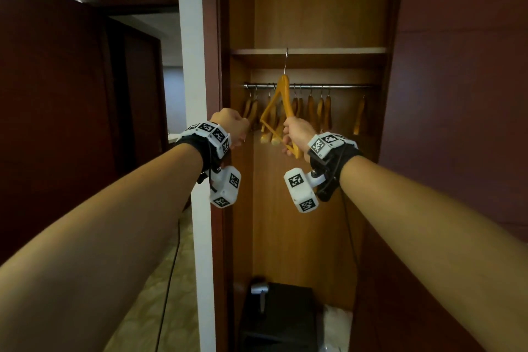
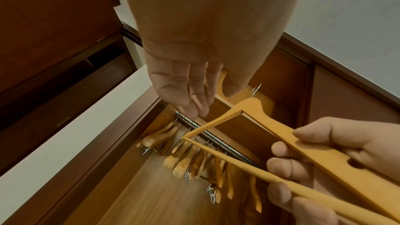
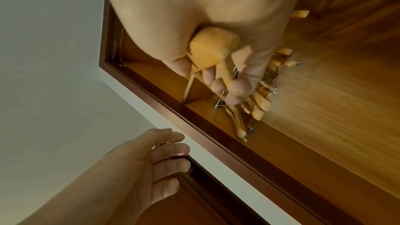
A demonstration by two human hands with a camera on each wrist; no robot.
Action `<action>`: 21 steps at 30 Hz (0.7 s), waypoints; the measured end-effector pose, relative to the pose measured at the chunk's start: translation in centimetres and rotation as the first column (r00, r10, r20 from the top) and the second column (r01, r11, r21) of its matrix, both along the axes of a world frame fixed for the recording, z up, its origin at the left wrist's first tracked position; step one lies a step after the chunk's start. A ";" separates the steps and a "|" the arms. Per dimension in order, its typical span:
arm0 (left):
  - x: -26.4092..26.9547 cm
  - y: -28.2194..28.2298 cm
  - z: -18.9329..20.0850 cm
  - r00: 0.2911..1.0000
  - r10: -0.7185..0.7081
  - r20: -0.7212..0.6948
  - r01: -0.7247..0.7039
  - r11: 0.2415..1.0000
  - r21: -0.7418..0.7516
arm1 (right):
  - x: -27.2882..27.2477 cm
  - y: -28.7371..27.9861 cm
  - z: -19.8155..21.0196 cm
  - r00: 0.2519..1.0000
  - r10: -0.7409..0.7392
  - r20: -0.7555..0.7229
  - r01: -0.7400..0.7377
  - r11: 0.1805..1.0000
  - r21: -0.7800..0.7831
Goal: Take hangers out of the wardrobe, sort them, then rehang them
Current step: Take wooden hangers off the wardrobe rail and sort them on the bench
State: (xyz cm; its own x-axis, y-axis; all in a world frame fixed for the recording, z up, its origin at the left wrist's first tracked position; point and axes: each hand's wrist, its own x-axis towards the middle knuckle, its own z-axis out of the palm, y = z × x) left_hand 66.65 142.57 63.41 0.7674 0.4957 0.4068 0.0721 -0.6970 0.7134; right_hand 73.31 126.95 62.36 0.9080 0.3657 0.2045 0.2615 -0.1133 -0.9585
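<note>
My right hand (image 1: pixel 297 133) grips a hanger (image 1: pixel 281 107) by its end, hook up, seemingly clear of the rail (image 1: pixel 337 85); left hand (image 3: pixel 151 156) fingers loosely spread, empty.

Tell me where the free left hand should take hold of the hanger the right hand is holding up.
Probably the free left arm of the hanger, coming from the left. The right hand grips the other end, and the left hand is open beside it.

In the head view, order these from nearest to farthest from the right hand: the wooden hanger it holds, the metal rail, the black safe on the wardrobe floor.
1. Yellow wooden hanger: gripped in the right hand.
2. Metal rail: above, behind.
3. Black safe: far below, on the floor.
</note>
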 end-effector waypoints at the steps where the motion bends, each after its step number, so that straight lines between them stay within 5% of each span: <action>1: 1.2 1.2 0.0 1.000 -0.007 0.012 0.007 1.000 0.005 | 0.9 1.1 0.1 1.000 -0.004 0.002 0.004 1.000 0.005; 11: 11.9 11.1 1.1 0.995 -0.075 0.061 0.075 0.997 0.010 | 9.9 11.9 1.4 0.997 -0.062 -0.042 0.063 0.998 0.022; 21: 20.7 15.4 1.4 0.992 -0.123 0.011 0.123 0.992 -0.010 | 17.7 17.5 1.7 0.982 -0.179 -0.057 0.174 0.982 -0.079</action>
State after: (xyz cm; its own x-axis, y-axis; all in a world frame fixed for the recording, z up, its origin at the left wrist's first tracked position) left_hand 87.30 157.92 64.77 0.8183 0.4022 0.4107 -0.0213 -0.6928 0.7208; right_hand 91.06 144.49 64.04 0.9698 0.2104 0.1233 0.1704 -0.2229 -0.9598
